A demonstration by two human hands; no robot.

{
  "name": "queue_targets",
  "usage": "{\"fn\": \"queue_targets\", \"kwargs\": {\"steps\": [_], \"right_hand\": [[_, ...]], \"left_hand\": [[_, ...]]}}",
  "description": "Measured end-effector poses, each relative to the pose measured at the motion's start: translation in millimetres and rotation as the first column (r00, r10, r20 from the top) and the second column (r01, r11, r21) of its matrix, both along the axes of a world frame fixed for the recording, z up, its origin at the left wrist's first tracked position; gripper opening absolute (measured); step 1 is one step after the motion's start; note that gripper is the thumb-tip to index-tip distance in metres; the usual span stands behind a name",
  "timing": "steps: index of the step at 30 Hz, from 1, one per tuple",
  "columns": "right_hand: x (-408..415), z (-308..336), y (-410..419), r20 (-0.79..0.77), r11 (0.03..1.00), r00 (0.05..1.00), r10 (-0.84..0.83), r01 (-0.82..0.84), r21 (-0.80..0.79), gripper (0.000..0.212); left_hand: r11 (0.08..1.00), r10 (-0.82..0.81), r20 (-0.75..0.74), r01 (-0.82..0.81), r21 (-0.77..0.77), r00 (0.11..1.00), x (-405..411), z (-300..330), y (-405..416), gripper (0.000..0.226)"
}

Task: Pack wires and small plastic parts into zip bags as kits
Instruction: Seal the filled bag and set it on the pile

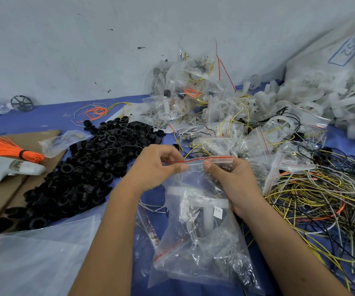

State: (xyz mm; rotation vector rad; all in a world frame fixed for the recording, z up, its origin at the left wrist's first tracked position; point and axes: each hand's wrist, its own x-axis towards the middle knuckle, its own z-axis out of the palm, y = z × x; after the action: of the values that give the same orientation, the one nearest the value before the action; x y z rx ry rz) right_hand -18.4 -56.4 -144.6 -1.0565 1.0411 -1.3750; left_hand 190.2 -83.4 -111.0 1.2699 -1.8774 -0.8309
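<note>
Near the table's (44,116) front edge: zip bag (195,229), white part and wires inside, pinched along its red seal by left hand (157,165) and right hand (234,178). Sealing probably underway; finished kits (185,90) piled behind; loose wires (321,199), black rings (91,163) left.

- A pale grey-white wall (87,45) fills the upper half of the view, marked with small dark specks and scuffs.
- The wall meets the worktop (33,120) along a slanting line.
- The worktop is covered in blue material.
- Flat brown cardboard (3,195) lies over its left edge.
- The light is soft and even.
</note>
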Motion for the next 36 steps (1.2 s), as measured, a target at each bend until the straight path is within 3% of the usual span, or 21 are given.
{"fn": "queue_targets", "kwargs": {"steps": [7, 11, 17, 21, 23, 28, 32, 36], "right_hand": [[-1.9, -1.4, 0.7, -0.047, 0.999, 0.999, 0.018, -0.020, -0.048, 0.006], [-1.1, -0.5, 0.8, -0.074, 0.996, 0.996, 0.040, -0.046, -0.080, 0.008], [-2.5, 6.2, 4.6, -0.103, 0.988, 0.992, 0.071, -0.084, -0.128, 0.009], [-4.0, 15.1, 9.9, -0.352, 0.948, 0.922, 0.161, -0.243, -0.203, 0.023], [-0.5, 16.2, 13.4, -0.423, 0.922, 0.876, 0.231, -0.336, -0.193, 0.027], [3.3, 5.9, 10.1, -0.493, 0.925, 0.841, 0.222, -0.343, -0.167, 0.027], [1.0, 4.4, 7.6, -0.488, 0.934, 0.852, 0.192, -0.311, -0.175, 0.027], [4.6, 7.0, 8.9, -0.541, 0.924, 0.819, 0.189, -0.334, -0.184, 0.013]], "left_hand": [[0.996, -0.026, 0.135, 0.038, -0.085, 0.991, -13.6, 0.5, -1.3, 0.019], [0.995, -0.068, 0.087, 0.074, -0.067, 0.994, -20.4, 4.2, 2.0, 0.008], [0.994, -0.058, 0.026, 0.060, -0.090, 0.998, -27.9, 5.1, 2.3, 0.015], [0.994, -0.046, -0.120, 0.033, -0.106, 0.992, -17.7, 9.8, 0.5, 0.010], [0.994, -0.081, -0.119, 0.072, -0.081, 0.990, -16.8, 12.8, 1.1, 0.007], [0.988, -0.105, 0.019, 0.106, -0.112, 0.994, -28.3, 11.9, 6.1, 0.011], [0.991, -0.082, 0.006, 0.082, -0.108, 0.997, -30.0, 14.8, 6.4, 0.014], [0.982, -0.172, -0.044, 0.168, -0.081, 0.984, -36.7, 20.2, 10.3, 0.007]]}}
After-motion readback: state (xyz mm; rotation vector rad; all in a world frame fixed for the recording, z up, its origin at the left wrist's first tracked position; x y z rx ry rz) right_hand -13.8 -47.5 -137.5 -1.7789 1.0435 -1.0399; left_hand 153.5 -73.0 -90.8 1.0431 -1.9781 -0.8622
